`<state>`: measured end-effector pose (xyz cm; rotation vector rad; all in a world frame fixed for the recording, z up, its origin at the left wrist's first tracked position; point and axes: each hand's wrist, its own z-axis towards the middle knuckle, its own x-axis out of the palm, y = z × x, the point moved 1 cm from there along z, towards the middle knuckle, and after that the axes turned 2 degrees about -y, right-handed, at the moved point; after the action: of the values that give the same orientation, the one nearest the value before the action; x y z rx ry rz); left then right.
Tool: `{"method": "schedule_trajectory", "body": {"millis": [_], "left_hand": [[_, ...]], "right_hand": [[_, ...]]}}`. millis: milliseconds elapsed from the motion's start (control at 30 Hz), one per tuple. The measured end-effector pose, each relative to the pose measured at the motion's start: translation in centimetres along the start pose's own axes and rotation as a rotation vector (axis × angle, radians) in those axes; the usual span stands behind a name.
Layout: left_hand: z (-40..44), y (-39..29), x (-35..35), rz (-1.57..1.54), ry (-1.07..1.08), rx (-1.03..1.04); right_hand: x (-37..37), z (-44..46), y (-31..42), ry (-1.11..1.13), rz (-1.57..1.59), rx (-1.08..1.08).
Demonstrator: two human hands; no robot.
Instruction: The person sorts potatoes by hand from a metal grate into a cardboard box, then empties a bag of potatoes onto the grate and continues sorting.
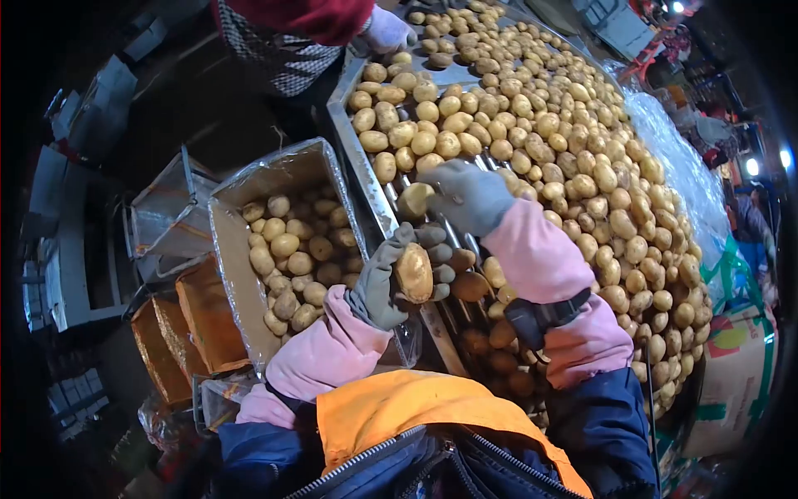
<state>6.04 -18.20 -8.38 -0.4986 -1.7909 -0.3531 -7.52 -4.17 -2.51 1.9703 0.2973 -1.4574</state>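
Note:
My left hand (378, 279), in a grey glove, is closed around an oblong potato (414, 273) with a pale patch, held over the metal edge of the sorting table (353, 154). Just above and to the right, my right hand (470, 195), also gloved, reaches over the table's rollers. Its fingers are closed on a smaller potato (415, 201), partly hidden by the glove. A large heap of loose potatoes (573, 158) spreads over the table beyond and to the right of my hands. More potatoes lie in shadow below my right forearm.
Left of the table stands a plastic-lined cardboard box (237, 274) partly filled with potatoes. Orange-sided boxes (208, 312) stand further left. A co-worker's gloved hand (388, 31) is at the table's far end. A printed carton (731, 378) and plastic sheeting (677, 154) border the heap's right side.

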Motion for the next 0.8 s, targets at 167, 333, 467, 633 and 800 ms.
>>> {"method": "schedule_trajectory", "body": {"millis": [167, 333, 467, 633, 800], "left_hand": [[-2.2, -1.0, -3.0, 0.115, -0.077, 0.103], [-3.7, -0.7, -3.0, 0.190, 0.116, 0.233], [-4.9, 0.3, -1.7, 0.044, -0.082, 0.247], [-14.9, -3.1, -2.1, -0.038, -0.063, 0.455], [-33.3, -10.8, -8.3, 0.014, -0.263, 1.185]], "right_hand": [[2.9, 2.6, 1.5, 0.215, -0.093, 0.043], [1.1, -1.8, 2.1, -0.205, 0.364, 0.006], [1.0, -6.9, 10.0, -0.154, 0.000, -0.429], [0.9, -7.8, 10.6, -0.006, 0.672, -0.297], [2.7, -9.1, 7.2, 0.002, 0.846, -0.049]]}}
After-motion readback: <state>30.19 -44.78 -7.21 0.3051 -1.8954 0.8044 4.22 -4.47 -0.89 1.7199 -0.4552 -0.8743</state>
